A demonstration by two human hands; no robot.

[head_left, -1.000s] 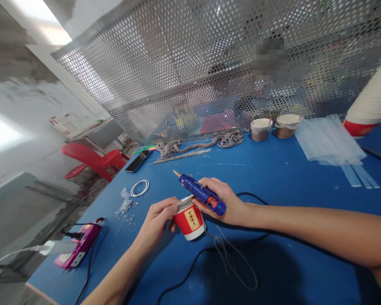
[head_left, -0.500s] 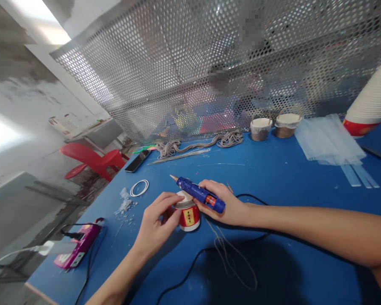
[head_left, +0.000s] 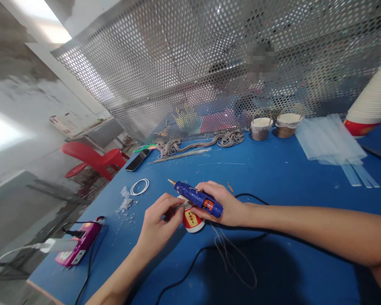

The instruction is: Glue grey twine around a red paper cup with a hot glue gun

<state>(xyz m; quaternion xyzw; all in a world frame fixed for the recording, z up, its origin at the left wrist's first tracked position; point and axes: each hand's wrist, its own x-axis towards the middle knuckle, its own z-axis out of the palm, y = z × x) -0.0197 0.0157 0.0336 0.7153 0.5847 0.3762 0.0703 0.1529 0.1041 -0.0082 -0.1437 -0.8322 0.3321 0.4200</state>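
Note:
My right hand (head_left: 224, 203) grips a blue hot glue gun (head_left: 197, 198), nozzle pointing up and left, its black cord (head_left: 190, 267) trailing across the blue table (head_left: 273, 178). Just below the gun sits a small red paper cup (head_left: 192, 219) with a yellow label, mostly covered by both hands. My left hand (head_left: 158, 220) pinches the cup's upper edge with closed fingers. A loop of thin grey string (head_left: 235, 262) lies on the table near the cup.
A pink device (head_left: 79, 245) with cables sits at the near left edge. A white ring (head_left: 139, 186), a phone (head_left: 138, 161), rope bundles (head_left: 203, 142), two wrapped cups (head_left: 274, 125), clear plastic strips (head_left: 330, 140) and a stack of paper cups (head_left: 371, 101) lie beyond. A perforated metal screen (head_left: 209, 63) backs the table.
The cup has been lowered and turned, and now sits more hidden under the glue gun. My left hand's fingers have shifted onto its top edge. The gun has dropped slightly.

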